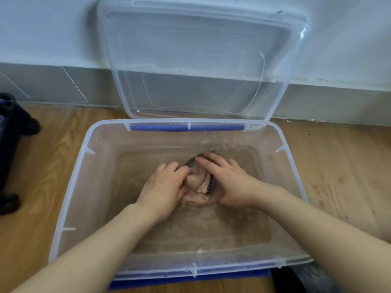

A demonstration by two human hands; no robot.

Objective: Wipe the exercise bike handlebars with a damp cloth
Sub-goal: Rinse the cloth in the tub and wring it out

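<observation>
While both hands work inside it, a clear plastic storage tub (69, 187) sits on a wood-grain floor (42, 166), close to a pale wall (42, 28) with a grey skirting board (53, 85).

Item 1: tub, translucent, rectangular, holding shallow murky water (190, 229). Blue latch bars show at the far rim (186, 127) and the near rim (190, 280).

Item 2: lid (201, 60), clear, standing tilted against the wall behind the tub, its lower edge at the tub's far rim.

Item 3: cloth (198, 187), pinkish-beige with a grey part and a black-and-white dotted trim, bunched up and lying in the water at about the middle of the tub, between the two hands.

Item 4: left hand (163, 187), bare, fingers curled and pressed down on the left side of the cloth, gripping a fold of it. Forearm enters from the lower left.

Item 5: right hand (228, 180), bare, fingers loosely spread and laid over the right side and top of the cloth, pressing it down; whether the thumb pinches the fabric cannot be told. Forearm enters from the lower right.

Item 6: dark wheeled object (10, 149), at the left edge, on the floor, well apart from the tub; only partly in view.

Item 7: dark object (300, 280), blurred, at the tub's near right corner; kind cannot be told.
</observation>
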